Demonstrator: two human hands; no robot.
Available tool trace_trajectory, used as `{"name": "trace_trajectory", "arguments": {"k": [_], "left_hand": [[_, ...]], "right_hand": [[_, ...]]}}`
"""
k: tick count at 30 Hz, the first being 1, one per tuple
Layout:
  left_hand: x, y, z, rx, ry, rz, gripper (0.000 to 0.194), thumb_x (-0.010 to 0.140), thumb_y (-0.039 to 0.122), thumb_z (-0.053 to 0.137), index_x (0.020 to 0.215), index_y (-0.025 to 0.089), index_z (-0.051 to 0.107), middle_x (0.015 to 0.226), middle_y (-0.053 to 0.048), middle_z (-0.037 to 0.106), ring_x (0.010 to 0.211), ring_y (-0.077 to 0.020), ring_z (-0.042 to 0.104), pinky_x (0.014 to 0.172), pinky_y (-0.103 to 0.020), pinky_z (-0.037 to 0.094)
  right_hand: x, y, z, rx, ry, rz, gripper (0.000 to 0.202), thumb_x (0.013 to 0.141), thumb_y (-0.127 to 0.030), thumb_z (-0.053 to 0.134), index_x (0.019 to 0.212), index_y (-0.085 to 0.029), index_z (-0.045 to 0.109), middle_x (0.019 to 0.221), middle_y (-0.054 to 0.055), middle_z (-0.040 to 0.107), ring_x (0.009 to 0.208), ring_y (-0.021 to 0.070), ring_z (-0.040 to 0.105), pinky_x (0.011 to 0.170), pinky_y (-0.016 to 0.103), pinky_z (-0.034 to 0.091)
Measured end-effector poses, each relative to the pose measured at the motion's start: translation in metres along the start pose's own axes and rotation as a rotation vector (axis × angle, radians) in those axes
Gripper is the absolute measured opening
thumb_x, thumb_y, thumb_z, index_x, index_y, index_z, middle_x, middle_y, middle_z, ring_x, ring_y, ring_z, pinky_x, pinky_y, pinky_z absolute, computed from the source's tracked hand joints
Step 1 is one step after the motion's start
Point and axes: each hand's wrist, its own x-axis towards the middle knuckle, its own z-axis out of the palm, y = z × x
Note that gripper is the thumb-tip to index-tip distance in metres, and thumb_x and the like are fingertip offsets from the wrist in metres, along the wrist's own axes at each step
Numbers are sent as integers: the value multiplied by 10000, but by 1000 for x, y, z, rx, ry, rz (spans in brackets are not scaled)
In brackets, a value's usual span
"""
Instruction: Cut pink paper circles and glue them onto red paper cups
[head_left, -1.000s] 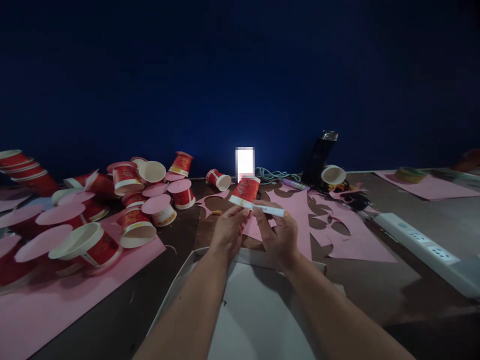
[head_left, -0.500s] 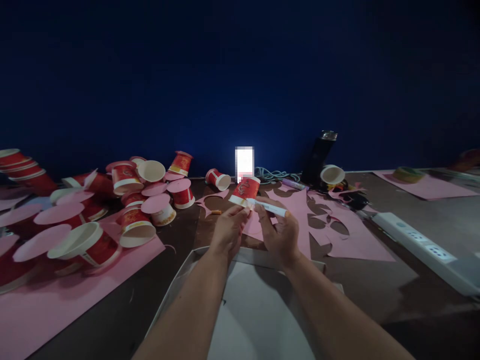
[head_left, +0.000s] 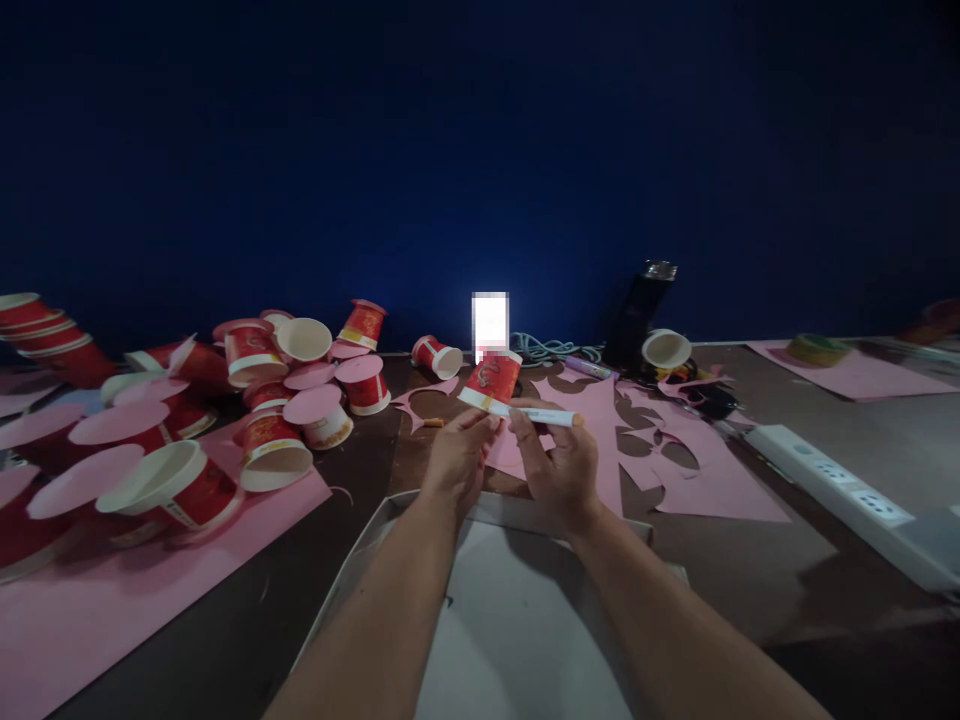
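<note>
Your left hand (head_left: 454, 458) is pinching the red cup (head_left: 493, 380), right hand (head_left: 564, 465) gripping the marker (head_left: 553, 416). Likely light, denting easily; its rim probably firmest

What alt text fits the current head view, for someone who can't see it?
The left hand holds a red paper cup while the right hand holds a white marker near its pale edge, forearms over a shallow box. Other cups and pink discs crowd the left; cut pink paper and a power strip lie right.
</note>
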Motion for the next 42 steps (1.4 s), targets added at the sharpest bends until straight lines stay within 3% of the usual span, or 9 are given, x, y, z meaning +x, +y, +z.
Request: {"name": "trace_trajectory", "arguments": {"k": [9, 22, 27, 32, 42], "left_hand": [[0, -1, -1, 7, 19, 3, 177, 523, 186, 787, 630, 116, 667, 657, -11, 629, 632, -76, 557, 675, -214, 430], [2, -2, -2, -18, -11, 27, 162, 527, 169, 777, 625, 125, 656, 631, 0, 607, 647, -86, 558, 689, -218, 437], [1, -2, -2, 5, 6, 24, 137, 563, 166, 766, 635, 125, 656, 629, 4, 598, 666, -91, 563, 744, -237, 438], [2, -3, -4, -10, -7, 32, 130, 571, 157, 762, 635, 119, 656, 643, -2, 599, 672, -92, 566, 756, -243, 440], [1, 0, -2, -32, 12, 14, 127, 567, 136, 765, 621, 108, 653, 641, 2, 586, 670, -75, 560, 759, -220, 448]], "right_hand": [[2, 0, -1, -50, 54, -22, 168, 882, -285, 542, 885, -193, 683, 840, 53, 716, 695, 140, 648, 681, 259, 514], [1, 1, -1, -9, 24, -9, 172, 883, -291, 539, 924, -191, 672, 877, 48, 715, 671, 128, 644, 665, 250, 515], [2, 1, -1, -49, 59, -20, 190, 893, -310, 524, 914, -200, 678, 848, 62, 712, 756, 159, 661, 700, 276, 526], [2, 1, -1, -41, 31, -12, 182, 890, -311, 528, 909, -197, 669, 844, 52, 715, 675, 143, 650, 663, 270, 525], [2, 2, 0, -60, 58, -44, 169, 892, -286, 528, 934, -199, 667, 899, 67, 712, 759, 162, 659, 735, 294, 522]]}}
